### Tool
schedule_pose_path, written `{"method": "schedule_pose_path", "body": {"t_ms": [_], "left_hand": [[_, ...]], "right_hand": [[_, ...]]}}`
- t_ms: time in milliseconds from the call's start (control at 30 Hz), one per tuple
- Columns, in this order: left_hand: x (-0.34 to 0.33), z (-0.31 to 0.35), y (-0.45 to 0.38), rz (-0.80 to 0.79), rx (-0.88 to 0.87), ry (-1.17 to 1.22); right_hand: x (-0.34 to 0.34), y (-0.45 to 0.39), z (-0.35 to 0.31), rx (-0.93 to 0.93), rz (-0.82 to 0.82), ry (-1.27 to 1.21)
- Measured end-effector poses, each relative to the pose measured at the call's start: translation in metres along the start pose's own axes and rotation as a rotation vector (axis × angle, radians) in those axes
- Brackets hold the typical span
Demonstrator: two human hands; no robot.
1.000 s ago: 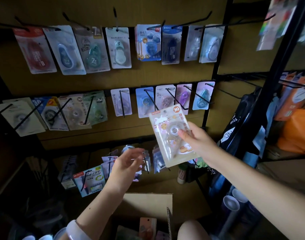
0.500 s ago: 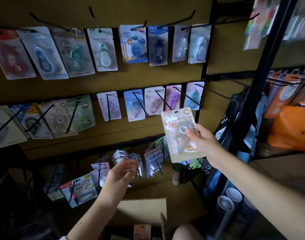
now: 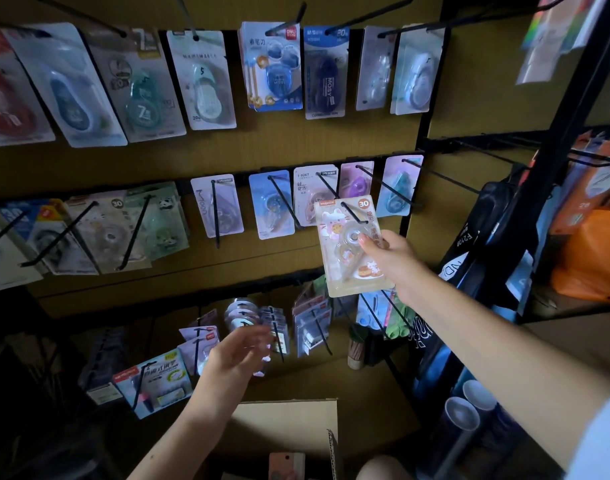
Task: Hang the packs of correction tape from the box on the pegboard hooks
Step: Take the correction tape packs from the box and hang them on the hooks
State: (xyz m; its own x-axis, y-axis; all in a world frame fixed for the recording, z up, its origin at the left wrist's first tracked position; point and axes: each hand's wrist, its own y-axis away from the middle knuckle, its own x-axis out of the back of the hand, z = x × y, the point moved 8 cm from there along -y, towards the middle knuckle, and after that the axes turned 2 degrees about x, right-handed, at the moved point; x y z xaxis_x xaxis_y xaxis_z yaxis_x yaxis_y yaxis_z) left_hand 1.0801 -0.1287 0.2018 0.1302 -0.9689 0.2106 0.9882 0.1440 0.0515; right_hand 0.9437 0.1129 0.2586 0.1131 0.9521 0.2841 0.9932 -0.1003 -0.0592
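At mid-row hook point(image 3: 354, 214), right hand point(image 3: 392, 258) pinching pack point(image 3: 348, 251), left hand point(image 3: 234, 355) blurred, fingers loose, box point(image 3: 289, 424) cut off.

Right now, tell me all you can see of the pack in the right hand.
The correction tape pack is a pale card under a clear blister, with a round orange "30" badge, cartoon animal art and a translucent dispenser. The right hand pinches it upright at its right edge, its top overlapping a middle-row hook; whether it is threaded is unclear.
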Motion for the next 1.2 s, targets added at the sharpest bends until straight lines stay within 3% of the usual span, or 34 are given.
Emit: {"method": "schedule_pose_path", "body": {"t_ms": [267,500,833,967,1200], "left_hand": [[0.004,-0.017,-0.019,0.0,0.051,0.05],[0.034,-0.029,-0.023,0.08,0.074,0.11],[0.02,-0.013,0.004,0.031,0.017,0.132],[0.029,-0.007,0.016,0.018,0.0,0.151],[0.069,0.01,0.03,0.033,-0.05,0.165]], "right_hand": [[-0.012,-0.022,-0.008,0.058,0.07,-0.041],[0.012,0.031,0.006,0.089,0.064,-0.216],[0.039,0.088,-0.011,0.107,-0.003,-0.291],[0.031,0.104,-0.04,0.251,0.042,-0.272],[-0.058,0.132,-0.069,0.312,-0.194,-0.155]]}}
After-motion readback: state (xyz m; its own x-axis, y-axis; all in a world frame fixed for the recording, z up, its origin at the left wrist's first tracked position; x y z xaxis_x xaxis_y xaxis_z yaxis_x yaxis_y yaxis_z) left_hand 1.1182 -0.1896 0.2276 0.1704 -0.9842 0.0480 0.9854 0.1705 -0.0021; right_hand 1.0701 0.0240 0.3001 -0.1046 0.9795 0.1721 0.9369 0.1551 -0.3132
